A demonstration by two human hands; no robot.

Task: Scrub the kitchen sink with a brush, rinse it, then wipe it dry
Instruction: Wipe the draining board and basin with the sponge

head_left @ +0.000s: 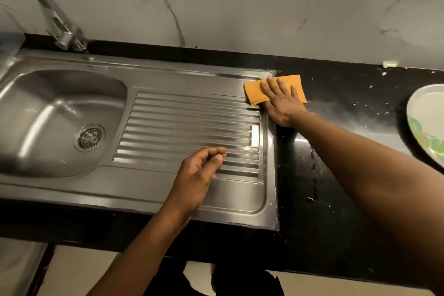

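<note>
Nearest the lens, the left forearm rises from the lower edge and ends in the left hand (197, 175), which hovers above the near ridges of the drainboard (189, 132). Its fingers are loosely curled with the thumb close to the fingertips, and it grasps nothing; whether it touches the steel cannot be told. It is probably held there for balance or kept clear of the wiped area.

The right arm stretches across the dark surface (336, 175) to the far right corner of the sink (144, 190). The right hand (280, 101) lies flat, fingers spread, pressing down on a folded orange cloth (254, 94) rather than gripping it. The cloth straddles the sink's raised rim and the adjoining surface, so a flat palm suits it, spreading pressure over the fold. This looks like the drying stage, worked at the outer edge.

The basin (55, 122) with its drain strainer (90, 137) sits well to the left of both hands, below the curved tap (48, 12). No brush is visible. The steel shows bright streaks, though wet and dry patches cannot be separated with confidence. White specks and a damp trail mark the surface near the sink's right edge. A patterned plate (425, 122) rests at the far right, well apart from the cloth.
</note>
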